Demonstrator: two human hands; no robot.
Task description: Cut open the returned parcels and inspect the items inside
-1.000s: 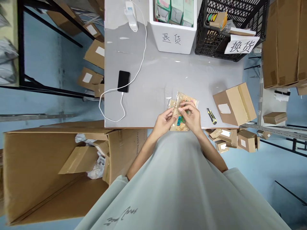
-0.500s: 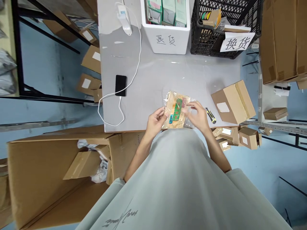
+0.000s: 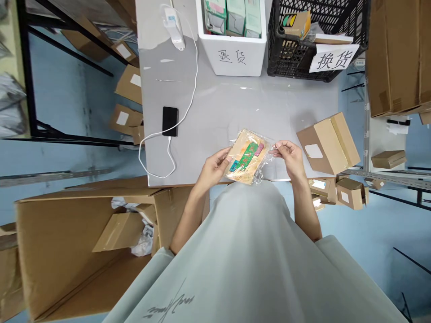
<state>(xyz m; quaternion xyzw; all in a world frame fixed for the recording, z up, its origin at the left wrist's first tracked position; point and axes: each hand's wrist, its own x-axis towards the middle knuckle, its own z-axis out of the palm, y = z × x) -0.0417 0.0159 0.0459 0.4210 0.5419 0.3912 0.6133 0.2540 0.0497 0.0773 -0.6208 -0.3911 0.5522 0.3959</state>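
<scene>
A clear plastic packet [image 3: 247, 157] with pale yellowish contents and a green, red and blue label is held at the table's near edge, tilted with its right side higher. My left hand [image 3: 215, 167] pinches its left side between thumb and fingers. At the upper right corner, the fingertips of my right hand [image 3: 288, 154] grip the loose clear film. What exactly the packet contains I cannot make out. A closed cardboard box [image 3: 328, 143] with a white label stands to the right of my right hand.
A black phone [image 3: 170, 121] with a white cable lies on the left of the grey table [image 3: 215, 107]. At the back stand a white foam bin [image 3: 232, 58] holding green-white boxes and a black crate [image 3: 286, 58]. A large open carton [image 3: 67, 251] is at lower left.
My right hand has moved right, from the packet's face to its corner film. The packet has turned clockwise, its label now slanting. The knife beside the box is now hidden behind my right hand.
</scene>
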